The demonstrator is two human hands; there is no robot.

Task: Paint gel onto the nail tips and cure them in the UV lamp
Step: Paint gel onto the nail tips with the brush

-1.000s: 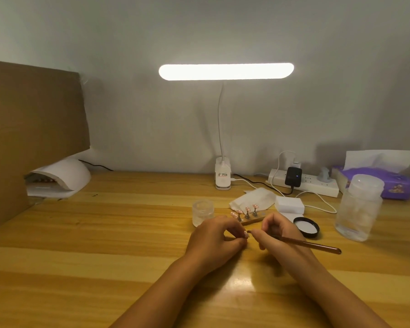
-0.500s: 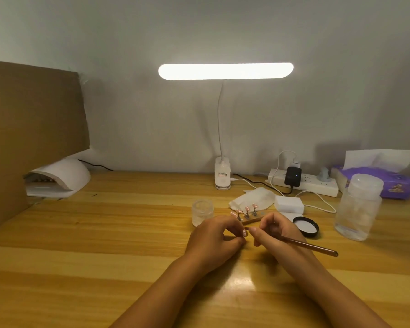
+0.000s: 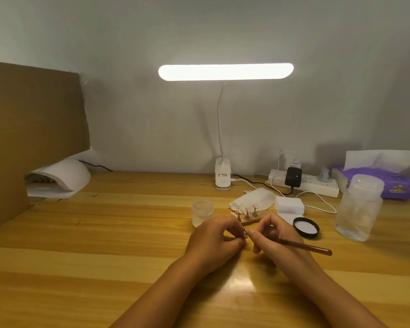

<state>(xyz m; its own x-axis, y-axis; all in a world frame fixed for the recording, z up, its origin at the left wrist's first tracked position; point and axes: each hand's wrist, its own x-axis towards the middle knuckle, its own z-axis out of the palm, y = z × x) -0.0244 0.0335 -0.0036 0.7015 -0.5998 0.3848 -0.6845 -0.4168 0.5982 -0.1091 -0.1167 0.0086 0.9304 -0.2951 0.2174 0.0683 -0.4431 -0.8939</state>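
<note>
My left hand (image 3: pixel 214 240) pinches a small nail tip (image 3: pixel 245 235) between thumb and fingers, low over the wooden table (image 3: pixel 104 245). Right beside it, my right hand (image 3: pixel 273 235) grips a brown gel brush (image 3: pixel 303 246), whose handle points right; the bristle end is hidden between my fingers at the tip. Behind my hands a wooden holder (image 3: pixel 251 220) carries several pink nail tips (image 3: pixel 251 208) on stands. A small clear gel jar (image 3: pixel 202 212) stands open to the left of the holder. The white UV lamp (image 3: pixel 64 178) sits at the far left.
The jar's black lid (image 3: pixel 306 227), a white sponge block (image 3: pixel 289 205) and a tissue (image 3: pixel 253 198) lie behind my right hand. A clear plastic bottle (image 3: pixel 357 209), a purple tissue box (image 3: pixel 379 183), a power strip (image 3: pixel 303 183) and a desk lamp (image 3: pixel 223 178) stand at the back. A cardboard panel (image 3: pixel 31 129) is at the left.
My hands have stayed together at the same spot. The brush handle has shifted slightly, with small finger movements at the nail tip.
</note>
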